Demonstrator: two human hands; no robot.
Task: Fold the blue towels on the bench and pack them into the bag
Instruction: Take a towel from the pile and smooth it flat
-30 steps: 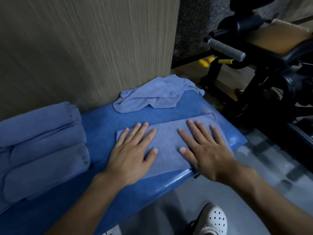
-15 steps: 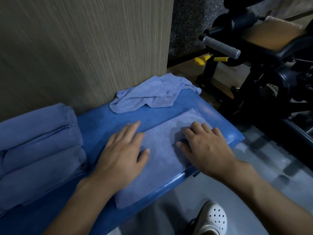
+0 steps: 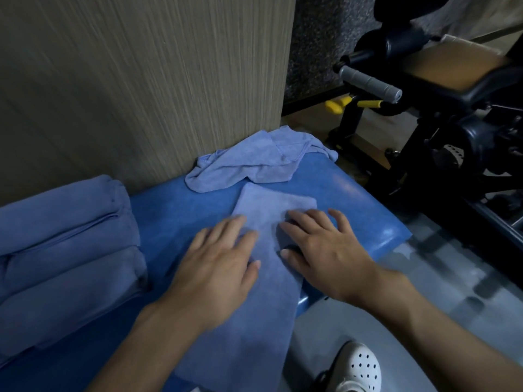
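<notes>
1. Pressing flat is my move here: my left hand point(image 3: 218, 267) lies palm-down on the folded towel point(image 3: 268, 210), fingers straight and a little apart, gripping nothing.
2. My right hand point(image 3: 319, 250) lies beside it at the towel's right edge, fingers also spread and flat, with the thumb on the cloth. I judge both palms are there to pin the layers and smooth the crease so the fold holds.
3. The towel lies as a long strip across the blue bench point(image 3: 175, 213). Its near end appears to reach over the front edge toward me, which I read as set up for another fold along its length.
4. A crumpled towel point(image 3: 249, 165) waits unfolded at the far end against the wall panel point(image 3: 141, 80), just beyond the strip and handy for the next round.
5. The stacked towels point(image 3: 65, 236) sit at the bench's left end, apart from my hands and out of the working patch.
6. The bag is not in view, so I judge packing is yet to come.
</notes>
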